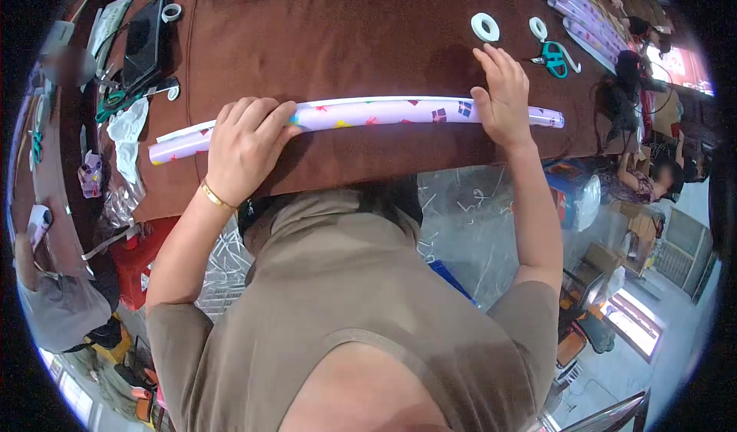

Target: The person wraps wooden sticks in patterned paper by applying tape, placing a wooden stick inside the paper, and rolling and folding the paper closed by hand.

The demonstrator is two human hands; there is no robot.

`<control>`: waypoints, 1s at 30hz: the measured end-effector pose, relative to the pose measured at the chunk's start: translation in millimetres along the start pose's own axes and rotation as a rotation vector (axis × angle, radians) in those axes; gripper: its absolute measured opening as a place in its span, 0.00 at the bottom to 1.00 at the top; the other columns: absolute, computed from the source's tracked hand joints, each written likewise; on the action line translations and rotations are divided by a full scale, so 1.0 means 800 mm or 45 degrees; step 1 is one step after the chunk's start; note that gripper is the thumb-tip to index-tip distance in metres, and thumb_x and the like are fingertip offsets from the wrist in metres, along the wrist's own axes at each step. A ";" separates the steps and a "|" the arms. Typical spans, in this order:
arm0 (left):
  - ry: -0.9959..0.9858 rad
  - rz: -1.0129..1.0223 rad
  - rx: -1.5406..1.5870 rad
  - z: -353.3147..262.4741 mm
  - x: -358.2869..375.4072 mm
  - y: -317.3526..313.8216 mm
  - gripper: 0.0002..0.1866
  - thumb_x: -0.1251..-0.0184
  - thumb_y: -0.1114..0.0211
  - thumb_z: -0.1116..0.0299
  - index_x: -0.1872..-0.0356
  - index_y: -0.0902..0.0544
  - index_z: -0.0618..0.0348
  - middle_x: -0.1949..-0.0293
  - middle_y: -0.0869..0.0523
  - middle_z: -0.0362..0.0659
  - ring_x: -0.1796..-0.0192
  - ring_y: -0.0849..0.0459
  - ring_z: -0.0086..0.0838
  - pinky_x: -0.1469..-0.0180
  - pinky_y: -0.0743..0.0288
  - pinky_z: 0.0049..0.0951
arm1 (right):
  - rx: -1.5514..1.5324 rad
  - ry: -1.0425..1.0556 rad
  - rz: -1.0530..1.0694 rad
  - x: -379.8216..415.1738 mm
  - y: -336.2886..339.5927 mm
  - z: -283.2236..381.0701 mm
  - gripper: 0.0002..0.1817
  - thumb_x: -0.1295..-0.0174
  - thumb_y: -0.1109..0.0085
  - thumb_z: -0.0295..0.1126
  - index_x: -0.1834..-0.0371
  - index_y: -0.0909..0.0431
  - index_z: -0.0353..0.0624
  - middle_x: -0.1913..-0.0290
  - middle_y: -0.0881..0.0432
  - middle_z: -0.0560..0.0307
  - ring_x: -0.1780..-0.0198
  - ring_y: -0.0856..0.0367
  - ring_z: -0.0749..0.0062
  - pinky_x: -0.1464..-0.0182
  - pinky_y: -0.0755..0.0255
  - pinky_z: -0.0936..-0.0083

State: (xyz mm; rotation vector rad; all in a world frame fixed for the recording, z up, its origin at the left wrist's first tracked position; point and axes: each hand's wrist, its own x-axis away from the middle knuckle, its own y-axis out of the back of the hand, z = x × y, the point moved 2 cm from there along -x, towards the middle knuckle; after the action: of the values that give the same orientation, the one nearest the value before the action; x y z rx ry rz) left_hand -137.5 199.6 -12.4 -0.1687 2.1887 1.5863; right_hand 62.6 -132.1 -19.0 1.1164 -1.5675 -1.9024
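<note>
A long lilac roll of wrapping paper (384, 114) printed with small gift boxes lies across the brown-covered table (330, 41), with a loose white edge along its far side. Near its left end, my left hand (249, 142) is curled over the roll, fingers pressed together and thumb on the near side. My right hand (503, 98) rests across the roll toward its right end. The fingers there are stretched out, pointing away from me, with the thumb apart. Beyond that hand lies a roll of white tape (477, 27).
Teal scissors (554, 60) and a smaller tape roll (538, 28) lie at right. More patterned rolls (587, 29) are stacked at far right. A black device (146, 44), other scissors (115, 106) and crumpled plastic (129, 136) sit at left. Other people are on both sides.
</note>
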 end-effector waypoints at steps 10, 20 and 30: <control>0.002 0.073 -0.147 0.013 -0.020 0.000 0.16 0.40 0.31 0.60 0.51 0.17 0.51 0.58 0.20 0.39 0.54 0.20 0.35 0.53 0.28 0.37 | 0.066 -0.006 -0.091 -0.021 -0.008 -0.018 0.30 0.27 0.58 0.53 0.31 0.30 0.45 0.31 0.30 0.48 0.29 0.36 0.50 0.29 0.46 0.55; 0.084 0.347 0.217 0.003 -0.056 -0.016 0.26 0.37 0.32 0.59 0.39 0.24 0.54 0.60 0.15 0.49 0.56 0.17 0.47 0.52 0.23 0.43 | 0.027 -0.191 -0.605 -0.052 0.003 -0.035 0.19 0.35 0.41 0.40 0.44 0.21 0.45 0.39 0.23 0.51 0.36 0.29 0.51 0.33 0.40 0.55; 0.658 0.737 1.378 -0.025 -0.067 0.023 0.20 0.27 0.39 0.56 0.46 0.18 0.64 0.66 0.16 0.38 0.63 0.20 0.18 0.62 0.24 0.23 | -1.060 -0.874 -1.253 0.007 0.023 0.055 0.19 0.30 0.46 0.32 0.39 0.33 0.39 0.42 0.26 0.53 0.42 0.26 0.70 0.42 0.29 0.73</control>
State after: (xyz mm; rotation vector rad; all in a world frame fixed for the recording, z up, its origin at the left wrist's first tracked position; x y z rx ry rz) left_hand -100.8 179.4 30.5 0.4670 3.3803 0.3348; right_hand 21.4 -115.2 -1.8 0.9097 -0.1669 -3.3615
